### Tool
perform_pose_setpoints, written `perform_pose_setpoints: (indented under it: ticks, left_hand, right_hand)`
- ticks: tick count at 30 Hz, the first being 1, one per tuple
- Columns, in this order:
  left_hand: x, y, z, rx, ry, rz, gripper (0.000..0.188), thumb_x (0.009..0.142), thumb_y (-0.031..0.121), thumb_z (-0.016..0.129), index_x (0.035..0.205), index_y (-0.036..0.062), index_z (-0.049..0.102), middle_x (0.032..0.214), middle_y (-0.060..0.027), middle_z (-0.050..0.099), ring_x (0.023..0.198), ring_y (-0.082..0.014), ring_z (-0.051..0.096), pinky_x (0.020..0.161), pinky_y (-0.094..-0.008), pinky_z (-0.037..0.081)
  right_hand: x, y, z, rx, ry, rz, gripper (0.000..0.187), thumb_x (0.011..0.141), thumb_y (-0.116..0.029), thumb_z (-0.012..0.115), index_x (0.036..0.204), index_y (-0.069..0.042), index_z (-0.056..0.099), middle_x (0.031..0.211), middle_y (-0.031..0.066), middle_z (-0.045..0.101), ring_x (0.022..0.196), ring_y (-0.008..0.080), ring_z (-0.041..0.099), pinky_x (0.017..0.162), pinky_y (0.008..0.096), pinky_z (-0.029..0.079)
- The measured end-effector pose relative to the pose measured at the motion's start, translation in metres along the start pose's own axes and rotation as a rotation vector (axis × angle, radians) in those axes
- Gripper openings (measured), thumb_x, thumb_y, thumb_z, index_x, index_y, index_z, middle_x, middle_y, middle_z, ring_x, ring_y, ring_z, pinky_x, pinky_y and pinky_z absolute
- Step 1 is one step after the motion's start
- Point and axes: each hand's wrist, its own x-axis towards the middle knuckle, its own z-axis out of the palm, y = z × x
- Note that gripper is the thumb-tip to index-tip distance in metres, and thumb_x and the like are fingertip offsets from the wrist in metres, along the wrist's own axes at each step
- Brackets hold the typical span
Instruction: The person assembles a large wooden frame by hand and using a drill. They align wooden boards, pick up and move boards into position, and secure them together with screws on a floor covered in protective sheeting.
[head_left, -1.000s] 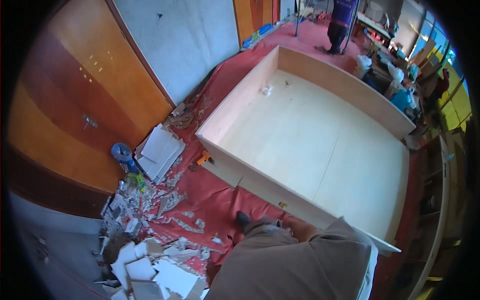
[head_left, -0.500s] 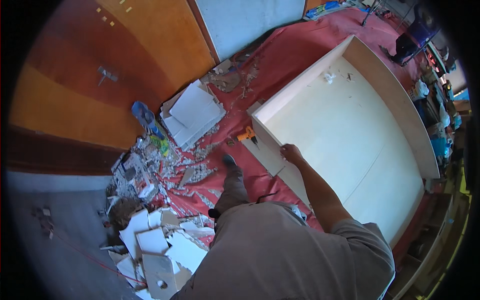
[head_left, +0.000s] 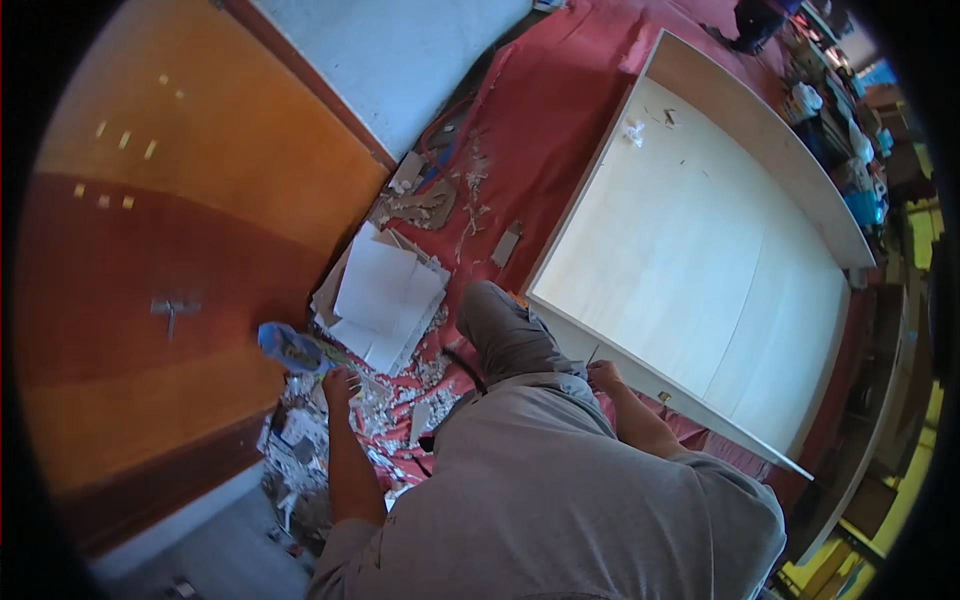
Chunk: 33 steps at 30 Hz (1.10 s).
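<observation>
My left hand point(head_left: 341, 386) hangs over the rubble beside the blue bag, its fingers apart with nothing visible in them. Curled fingers close my right hand point(head_left: 604, 377) by my right thigh, next to the near side of a large shallow wooden box point(head_left: 690, 260). What that hand holds, if anything, is hidden. The box has a pale bottom and raised side boards, with a few scraps and a crumpled white piece inside. A bit of the orange drill point(head_left: 517, 298) shows between my knee and the box corner.
Stacked white boards point(head_left: 383, 295) lie on the red floor sheet point(head_left: 530, 130), near a wooden door point(head_left: 200, 230) with a metal handle. A blue bag point(head_left: 290, 347) and broken rubble point(head_left: 300, 450) are at the left. Another person point(head_left: 755, 25) stands at the far right.
My right hand has left the box's edge and drawn back toward my thigh. My left hand has come into view. My bent knee now covers most of the drill, and the view has shifted.
</observation>
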Motion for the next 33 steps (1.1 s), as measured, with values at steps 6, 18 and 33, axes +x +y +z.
perform_pose_setpoints:
  ticks: [6,18,33]
  left_hand:
    - [0.093,0.085,0.064,0.031,-0.146,0.041,0.014,0.098,0.025,0.059,0.099,0.0111,0.062,0.088,-0.0093,0.068,0.065,-0.0183,0.065,0.051,-0.0335,0.053]
    - [0.182,0.164,0.194,1.039,-0.434,0.191,0.033,0.091,0.03,0.064,0.118,0.0104,0.065,0.096,-0.0101,0.069,0.082,-0.0253,0.066,0.069,-0.0461,0.054]
    - [0.377,0.404,0.539,0.913,-0.754,0.355,0.022,0.086,0.026,0.068,0.1,0.0096,0.065,0.086,-0.0162,0.065,0.076,-0.0367,0.068,0.068,-0.0504,0.058]
  right_hand:
    - [0.081,-0.079,0.046,-0.015,-0.107,0.298,0.012,0.088,-0.011,0.066,0.091,-0.002,0.074,0.081,0.012,0.072,0.06,0.0209,0.069,0.053,0.0369,0.057]
    - [0.249,-0.447,-0.023,-0.123,0.105,-0.149,0.033,0.091,-0.015,0.059,0.12,-0.001,0.066,0.083,0.0093,0.073,0.068,0.0179,0.07,0.057,0.0323,0.058]
    - [0.358,-0.391,-0.154,-0.6,0.053,0.11,0.032,0.083,-0.036,0.072,0.105,-0.014,0.076,0.087,0.0087,0.076,0.08,0.0234,0.073,0.067,0.0439,0.057]
